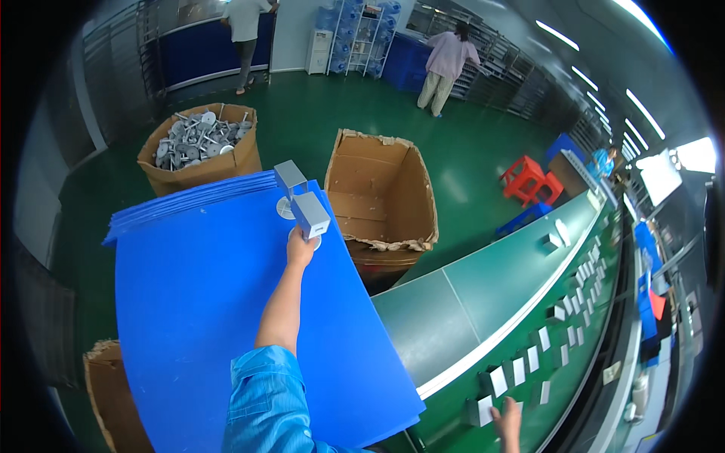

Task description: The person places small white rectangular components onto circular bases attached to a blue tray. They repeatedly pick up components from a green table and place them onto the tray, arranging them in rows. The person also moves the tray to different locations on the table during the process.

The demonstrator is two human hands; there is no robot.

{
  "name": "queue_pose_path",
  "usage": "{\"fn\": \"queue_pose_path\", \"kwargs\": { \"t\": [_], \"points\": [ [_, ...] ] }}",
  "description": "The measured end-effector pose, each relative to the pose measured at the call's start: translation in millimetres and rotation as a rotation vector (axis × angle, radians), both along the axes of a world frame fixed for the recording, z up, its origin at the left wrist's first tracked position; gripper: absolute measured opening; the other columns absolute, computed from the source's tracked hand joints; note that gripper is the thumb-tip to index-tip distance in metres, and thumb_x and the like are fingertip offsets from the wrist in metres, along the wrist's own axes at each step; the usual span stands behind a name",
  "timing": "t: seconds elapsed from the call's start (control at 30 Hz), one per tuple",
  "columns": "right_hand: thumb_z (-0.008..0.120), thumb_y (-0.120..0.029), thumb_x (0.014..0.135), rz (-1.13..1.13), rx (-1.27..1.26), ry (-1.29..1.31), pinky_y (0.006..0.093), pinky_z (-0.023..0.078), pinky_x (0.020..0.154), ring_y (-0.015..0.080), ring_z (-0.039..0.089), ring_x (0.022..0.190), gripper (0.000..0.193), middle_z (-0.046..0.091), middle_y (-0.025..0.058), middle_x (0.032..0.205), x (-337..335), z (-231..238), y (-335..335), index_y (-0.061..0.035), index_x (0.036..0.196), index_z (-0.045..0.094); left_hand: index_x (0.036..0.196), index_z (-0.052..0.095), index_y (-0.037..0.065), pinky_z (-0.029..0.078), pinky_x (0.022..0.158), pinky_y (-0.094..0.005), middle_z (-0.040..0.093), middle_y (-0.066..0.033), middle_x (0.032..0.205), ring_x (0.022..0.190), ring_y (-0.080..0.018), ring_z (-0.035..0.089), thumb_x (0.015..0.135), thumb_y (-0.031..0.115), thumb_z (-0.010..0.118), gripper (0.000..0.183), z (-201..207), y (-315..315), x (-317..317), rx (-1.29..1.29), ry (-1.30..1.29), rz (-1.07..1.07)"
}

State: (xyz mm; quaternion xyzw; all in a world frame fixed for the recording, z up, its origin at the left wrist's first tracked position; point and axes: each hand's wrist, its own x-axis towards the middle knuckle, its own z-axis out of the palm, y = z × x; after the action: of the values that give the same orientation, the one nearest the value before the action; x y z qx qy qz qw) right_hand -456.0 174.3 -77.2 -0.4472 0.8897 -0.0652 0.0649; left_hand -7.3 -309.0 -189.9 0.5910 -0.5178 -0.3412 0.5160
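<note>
My left hand (300,248) is closed around the lower part of a grey box-shaped part (310,214), which stands over the blue sheets with a pale round disc partly showing under my fingers. Just behind it, near the sheets' far edge, is a similar grey box-shaped part (290,177) with a white round disc (285,208) at its foot. At the lower right my right hand (509,425) has its fingers apart beside the nearest grey box-shaped part (481,411) on the green conveyor belt. Whether the fingertips touch it, I cannot tell.
A stack of blue sheets (196,302) lies before me. Beyond it stand a carton of grey disc-and-stem parts (200,143) and an open carton (381,189). The conveyor belt (453,415) carries several grey box-shaped parts. Red stools (522,177) and two people are farther off.
</note>
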Motion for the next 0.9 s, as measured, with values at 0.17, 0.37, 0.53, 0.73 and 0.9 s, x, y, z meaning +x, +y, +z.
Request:
{"fn": "queue_pose_path", "kwargs": {
  "t": [0.17,0.37,0.53,0.73,0.9],
  "points": [
    [0.074,-0.03,0.067,0.216,-0.199,-0.444,0.0389,0.038,0.092,0.034,0.041,0.116,0.084,0.04,0.0223,0.125,113.8,6.8,-131.0,0.0026,0.129,0.029,0.079,0.059,0.002,0.042,0.067,-0.0457,0.058,-0.02,0.082,0.076,-0.0371,0.055,0.071,0.006,0.051,0.011,12.3,55.9,-19.9,-0.264,-0.588,-0.243],
    [0.073,-0.029,0.068,0.595,-0.151,-0.913,0.0369,0.041,0.087,0.0329,0.048,0.107,0.077,0.047,0.0233,0.117,276.0,9.1,-246.8,0.0057,0.123,0.033,0.086,0.059,0.008,0.043,0.068,-0.0372,0.055,-0.0077,0.086,0.079,-0.0259,0.054,0.074,0.009,0.05,0.014,44.3,180.8,18.1,-0.46,-0.827,-0.479],
    [0.065,-0.04,0.071,0.837,0.11,-0.802,0.0366,0.044,0.079,0.0337,0.057,0.089,0.063,0.057,0.0235,0.096,346.3,-5.7,-235.0,0.006,0.109,0.046,0.089,0.061,0.01,0.043,0.072,-0.0398,0.057,-0.008,0.083,0.078,-0.0261,0.054,0.076,0.013,0.053,0.015,63.8,241.8,159.3,-0.192,-1.072,-0.172],
    [0.061,-0.033,0.08,0.552,0.361,-1.487,0.0334,0.043,0.083,0.0222,0.055,0.097,0.056,0.057,0.0136,0.104,295.8,-50.2,-237.5,0.0043,0.117,0.044,0.095,0.057,0.002,0.041,0.077,-0.0397,0.056,-0.014,0.093,0.088,-0.0292,0.052,0.07,0.008,0.063,0.027,115.8,369.0,360.4,0.35,-1.38,0.675],
    [0.054,-0.025,0.085,0.051,0.145,-1.941,0.0393,0.04,0.091,0.0249,0.049,0.107,0.05,0.049,0.0147,0.116,261.3,-93.7,-211.9,0.0035,0.123,0.037,0.122,0.041,-0.001,0.033,0.096,-0.0398,0.046,-0.0212,0.119,0.112,-0.0351,0.042,0.075,0.014,0.064,0.054,68.9,290.7,368.9,0.176,-1.028,0.473]
  ]
}}
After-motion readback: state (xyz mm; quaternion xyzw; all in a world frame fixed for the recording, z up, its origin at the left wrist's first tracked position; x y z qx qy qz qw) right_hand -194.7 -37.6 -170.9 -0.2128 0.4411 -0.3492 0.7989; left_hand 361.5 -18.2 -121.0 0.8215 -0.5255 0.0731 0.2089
